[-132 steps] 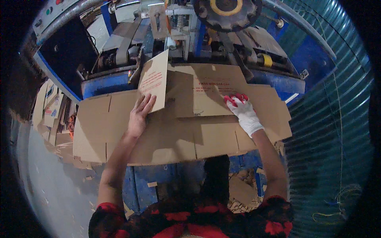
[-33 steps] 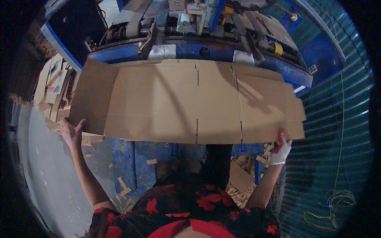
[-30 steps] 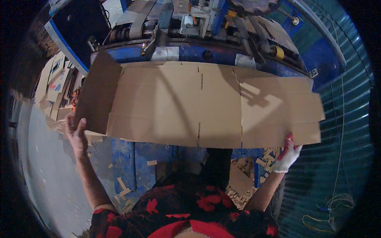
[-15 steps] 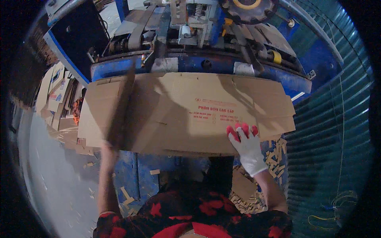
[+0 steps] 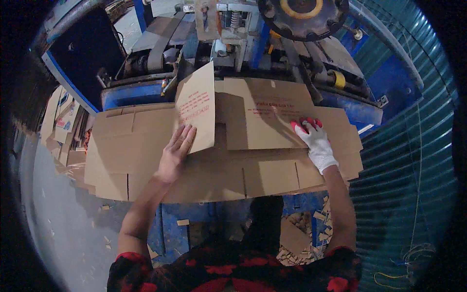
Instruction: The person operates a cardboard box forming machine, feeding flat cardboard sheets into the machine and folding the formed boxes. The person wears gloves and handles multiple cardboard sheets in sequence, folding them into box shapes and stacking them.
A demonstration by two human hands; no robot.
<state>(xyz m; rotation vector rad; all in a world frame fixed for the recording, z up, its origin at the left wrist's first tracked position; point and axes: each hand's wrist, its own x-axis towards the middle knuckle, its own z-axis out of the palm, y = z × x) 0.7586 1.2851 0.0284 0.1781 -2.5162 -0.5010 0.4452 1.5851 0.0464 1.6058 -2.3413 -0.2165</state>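
Note:
A brown cardboard sheet with red print lies in front of the machine, its far edge at the machine's blue front. Its left panel stands folded up, tilted. My bare left hand presses against the panel's lower left side, fingers stretched out. My right hand, in a white glove with red fingertips, lies with fingers spread on the right part of the printed sheet. Beneath is a wider unprinted cardboard sheet with slots cut in its near edge.
A blue machine with belts, rollers and a dark toothed wheel stands ahead. Stacked cardboard is at the left. Cardboard scraps litter the floor. A green corrugated wall runs along the right.
The printed sheet has slid forward toward the machine, uncovering the sheet below. Its raised left panel has swung to the right. Both my hands have moved forward.

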